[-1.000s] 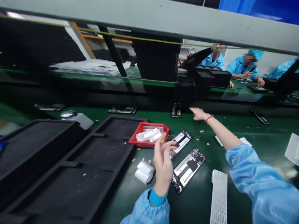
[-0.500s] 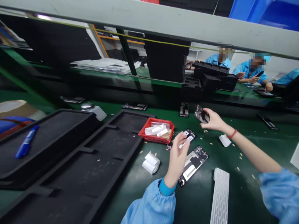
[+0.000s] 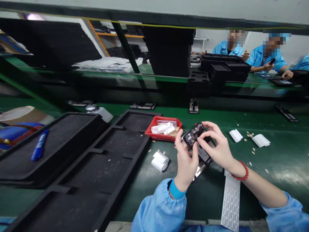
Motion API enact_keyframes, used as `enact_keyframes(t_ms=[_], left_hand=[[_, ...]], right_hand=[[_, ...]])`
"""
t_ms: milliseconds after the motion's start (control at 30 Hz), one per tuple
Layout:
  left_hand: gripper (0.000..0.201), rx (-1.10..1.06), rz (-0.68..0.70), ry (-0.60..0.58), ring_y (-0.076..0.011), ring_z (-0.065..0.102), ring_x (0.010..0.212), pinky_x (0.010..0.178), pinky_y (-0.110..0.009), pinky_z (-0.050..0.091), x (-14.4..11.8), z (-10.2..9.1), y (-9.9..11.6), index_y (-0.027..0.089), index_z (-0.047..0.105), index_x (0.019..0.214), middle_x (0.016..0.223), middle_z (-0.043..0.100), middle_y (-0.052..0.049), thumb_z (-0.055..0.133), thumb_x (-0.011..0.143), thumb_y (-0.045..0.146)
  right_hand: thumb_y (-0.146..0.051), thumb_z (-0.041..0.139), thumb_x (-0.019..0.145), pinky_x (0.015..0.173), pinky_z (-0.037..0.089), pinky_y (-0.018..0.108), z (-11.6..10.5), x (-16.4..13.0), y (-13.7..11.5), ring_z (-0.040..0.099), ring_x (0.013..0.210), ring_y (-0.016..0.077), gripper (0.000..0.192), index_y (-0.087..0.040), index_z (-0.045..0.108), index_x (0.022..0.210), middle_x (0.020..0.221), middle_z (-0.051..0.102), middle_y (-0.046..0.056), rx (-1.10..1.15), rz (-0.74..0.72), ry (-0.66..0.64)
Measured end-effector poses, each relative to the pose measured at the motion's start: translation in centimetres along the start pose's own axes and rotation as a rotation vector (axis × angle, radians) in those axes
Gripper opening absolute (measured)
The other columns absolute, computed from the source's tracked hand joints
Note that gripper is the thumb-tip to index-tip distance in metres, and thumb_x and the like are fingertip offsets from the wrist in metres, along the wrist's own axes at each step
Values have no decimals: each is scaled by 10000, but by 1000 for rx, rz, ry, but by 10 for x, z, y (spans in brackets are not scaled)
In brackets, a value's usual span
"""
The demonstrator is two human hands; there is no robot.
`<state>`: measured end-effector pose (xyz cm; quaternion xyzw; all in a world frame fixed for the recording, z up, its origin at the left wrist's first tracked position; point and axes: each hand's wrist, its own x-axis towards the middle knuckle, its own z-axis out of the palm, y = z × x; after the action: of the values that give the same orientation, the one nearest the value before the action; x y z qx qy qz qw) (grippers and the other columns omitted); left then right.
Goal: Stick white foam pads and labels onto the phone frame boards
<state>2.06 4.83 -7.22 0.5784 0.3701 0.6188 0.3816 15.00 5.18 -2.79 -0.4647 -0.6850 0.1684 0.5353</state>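
An open phone chassis (image 3: 191, 135) with its circuit board exposed is tilted up between both hands. My left hand (image 3: 187, 164) grips its left side, fingers behind and thumb along the near edge. My right hand (image 3: 218, 148) is closed at the chassis, its thumb and fingertips pinched together against the board; anything small between them cannot be made out. Beneath, a second phone chassis (image 3: 200, 170) lies on the green bench, mostly hidden by the hands and the held one. A strip of white die-cut stickers (image 3: 230, 203) lies below my right wrist.
A red bin (image 3: 164, 137) holds white paper pieces. Black trays (image 3: 101, 161) fill the left, with a blue marker (image 3: 40, 146) on one. Curled white paper (image 3: 160, 161) and small scraps lie about. More phone chassis (image 3: 193, 106) lie along the back. Co-workers (image 3: 228, 48) sit beyond.
My right hand has brought the phone chassis left and down to my left hand, which has closed on it. The view has shifted slightly. Another folded white paper now shows at right.
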Motion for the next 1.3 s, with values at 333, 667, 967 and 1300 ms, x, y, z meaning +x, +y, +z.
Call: enact_keyframes(t_ms=[333, 667, 967, 1300], left_hand=[[89, 273, 132, -18, -157, 649, 810, 755, -260, 518, 2, -10, 9, 219, 569, 949, 867, 638, -12, 507, 964, 157], [150, 350, 286, -6, -156, 662, 801, 738, -257, 520, 2, -10, 12, 217, 596, 983, 873, 681, -17, 455, 1001, 169], [142, 333, 244, -62, -161, 658, 748, 697, -266, 517, 2, -9, 16, 217, 595, 941, 841, 683, -20, 465, 998, 212], [80, 122, 13, 87, -118, 550, 657, 632, -216, 465, 5, -10, 6, 233, 507, 906, 764, 526, 32, 483, 979, 210]], right_hand=[[-154, 649, 913, 1090, 483, 498, 4, -3, 3, 549, 1316, 279, 98, -230, 696, 953, 1372, 544, 128, -90, -194, -4], [-169, 674, 909, 1052, 491, 484, -2, 2, 0, 563, 1211, 263, 96, -241, 730, 941, 1226, 550, 97, -51, -161, -40], [-155, 548, 949, 1047, 447, 539, -8, 7, -1, 487, 1260, 298, 74, -229, 553, 951, 1287, 494, 135, -257, -290, -186], [-224, 484, 986, 1018, 473, 468, -19, 23, 1, 536, 1207, 254, 87, -236, 507, 903, 1215, 542, 117, -37, -211, -184]])
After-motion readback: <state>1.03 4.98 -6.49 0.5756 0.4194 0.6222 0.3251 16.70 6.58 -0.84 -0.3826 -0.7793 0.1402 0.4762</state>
